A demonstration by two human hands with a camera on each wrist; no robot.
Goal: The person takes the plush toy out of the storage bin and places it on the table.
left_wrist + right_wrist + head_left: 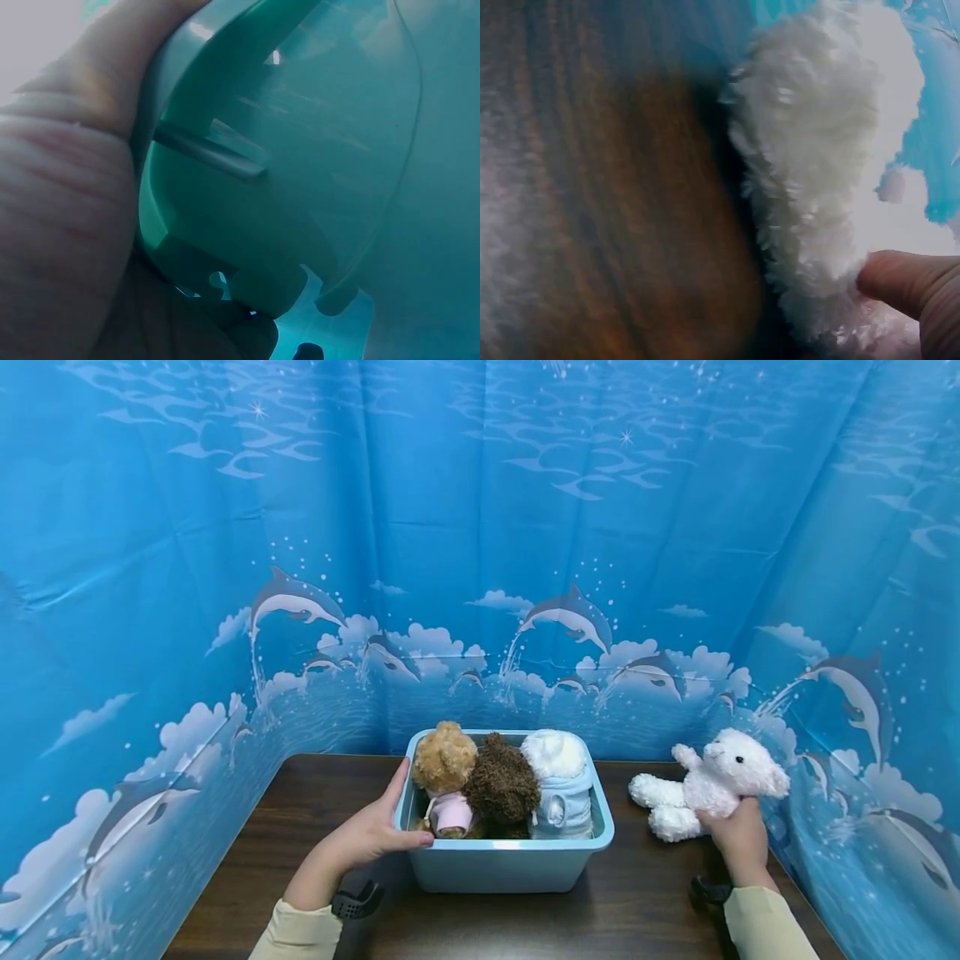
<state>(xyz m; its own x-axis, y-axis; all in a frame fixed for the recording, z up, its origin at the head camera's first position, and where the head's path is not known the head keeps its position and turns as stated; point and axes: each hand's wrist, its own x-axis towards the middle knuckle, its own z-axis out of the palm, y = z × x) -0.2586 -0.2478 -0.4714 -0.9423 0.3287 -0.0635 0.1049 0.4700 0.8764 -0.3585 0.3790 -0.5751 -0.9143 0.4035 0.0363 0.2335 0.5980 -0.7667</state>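
Right hand point(738, 837): you grip the white toy point(711, 785).
White toy: right of the tub point(502, 870), long axis sideways, legs toward it.
Left hand point(363, 837): you grasp the tub's left end.

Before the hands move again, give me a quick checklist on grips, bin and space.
1. Right hand gripping white plush: ok, thumb against its fur.
2. Left hand on the bin: ok, at the left end of its rim.
3. Bin upright on the table: ok.
4. Free slot across the bin: not ok; tan plush, brown plush and blue-clothed plush sit side by side, so a fourth would probably be tight.
5. White plush fully off the table: cannot tell.
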